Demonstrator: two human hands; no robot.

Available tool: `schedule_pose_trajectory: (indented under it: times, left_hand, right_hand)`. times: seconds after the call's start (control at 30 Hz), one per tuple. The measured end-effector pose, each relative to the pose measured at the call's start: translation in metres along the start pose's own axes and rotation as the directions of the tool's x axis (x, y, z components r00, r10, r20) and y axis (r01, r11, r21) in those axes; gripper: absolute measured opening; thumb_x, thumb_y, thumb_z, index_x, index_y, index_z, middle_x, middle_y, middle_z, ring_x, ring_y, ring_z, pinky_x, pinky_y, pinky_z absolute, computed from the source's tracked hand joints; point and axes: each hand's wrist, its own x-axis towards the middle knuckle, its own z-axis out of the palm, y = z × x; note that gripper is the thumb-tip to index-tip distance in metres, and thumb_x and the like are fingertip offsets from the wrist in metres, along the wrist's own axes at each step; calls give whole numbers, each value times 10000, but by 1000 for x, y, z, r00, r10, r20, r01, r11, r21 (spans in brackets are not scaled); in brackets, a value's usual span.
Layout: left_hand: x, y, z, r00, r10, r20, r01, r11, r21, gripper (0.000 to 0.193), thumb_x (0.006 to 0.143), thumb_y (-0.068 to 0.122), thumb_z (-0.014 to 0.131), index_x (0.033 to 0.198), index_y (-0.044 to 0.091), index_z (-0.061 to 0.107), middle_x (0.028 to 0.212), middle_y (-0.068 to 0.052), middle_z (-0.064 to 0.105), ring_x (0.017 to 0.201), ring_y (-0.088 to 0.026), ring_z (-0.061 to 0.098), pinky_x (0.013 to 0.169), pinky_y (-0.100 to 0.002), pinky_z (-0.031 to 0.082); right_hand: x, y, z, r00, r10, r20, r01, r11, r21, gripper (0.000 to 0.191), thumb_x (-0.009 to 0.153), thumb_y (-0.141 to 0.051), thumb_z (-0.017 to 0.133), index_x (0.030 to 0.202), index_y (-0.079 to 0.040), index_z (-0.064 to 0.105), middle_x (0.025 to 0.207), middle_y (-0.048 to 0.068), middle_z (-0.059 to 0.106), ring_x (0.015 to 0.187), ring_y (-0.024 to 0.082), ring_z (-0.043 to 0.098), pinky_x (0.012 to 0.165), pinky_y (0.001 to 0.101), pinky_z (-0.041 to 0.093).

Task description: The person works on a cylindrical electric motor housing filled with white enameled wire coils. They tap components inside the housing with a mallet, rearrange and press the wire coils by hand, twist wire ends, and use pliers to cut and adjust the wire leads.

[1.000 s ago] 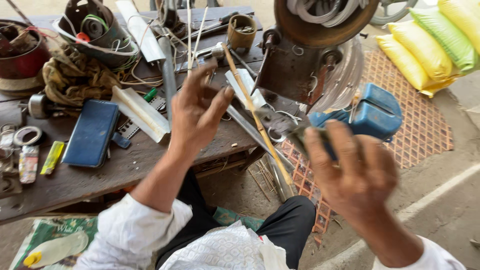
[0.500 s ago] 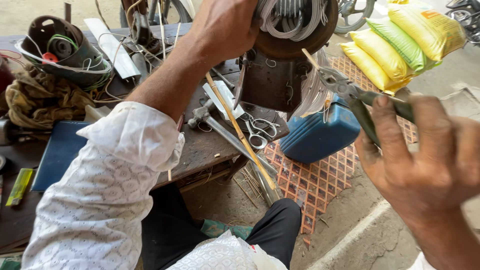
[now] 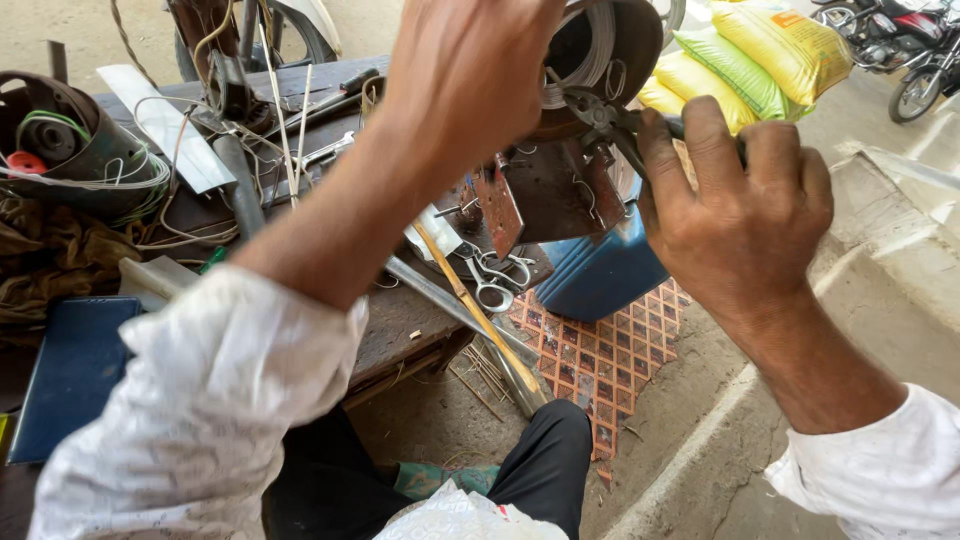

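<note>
Here the right hand (image 3: 735, 205) is clamped around pliers (image 3: 600, 115) at the motor housing (image 3: 600, 50), which the left hand (image 3: 470, 75) grips.

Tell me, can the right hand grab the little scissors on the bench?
Probably not yet: the right hand is gripping pliers up at the motor; the scissors lie uncovered below.

Yellow and green plastic sacks (image 3: 755, 60), a blue plastic canister (image 3: 600, 275), an orange diamond-patterned mat (image 3: 600, 355), a dark brown wooden tabletop (image 3: 400, 320).
</note>
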Motion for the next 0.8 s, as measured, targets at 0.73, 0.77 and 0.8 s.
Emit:
schedule_pose_trajectory:
  times: [0.73,0.77,0.8]
  left_hand:
    - [-18,45,82,918,-154,365,-31,890,454,717,662,317,761,1231,-95,616,1114,-262,654,1023,-357,607,875,-433,483]
    - [-18,45,82,911,-144,386,-60,881,470,724,647,322,754,1229,-85,617,1114,-260,655,1017,-353,610,877,-430,483]
    - [-18,46,81,903,-131,409,-93,870,484,731,631,327,747,1228,-76,618,1114,-259,656,1010,-350,613,878,-428,484]
  right_hand:
    - [5,15,0,987,161,-19,-156,975,159,340,823,-270,880,1154,-208,834,1162,-41,670,884,191,524,710,328,467]
    - [8,15,1,988,157,-17,-152,975,162,331,800,-263,868,1124,-206,840,1138,-38,682,863,193,538,681,325,465]
    - [12,16,7,991,134,-20,-130,982,140,247,850,-269,849,1086,-196,837,1122,-38,691,841,182,540,668,321,461]
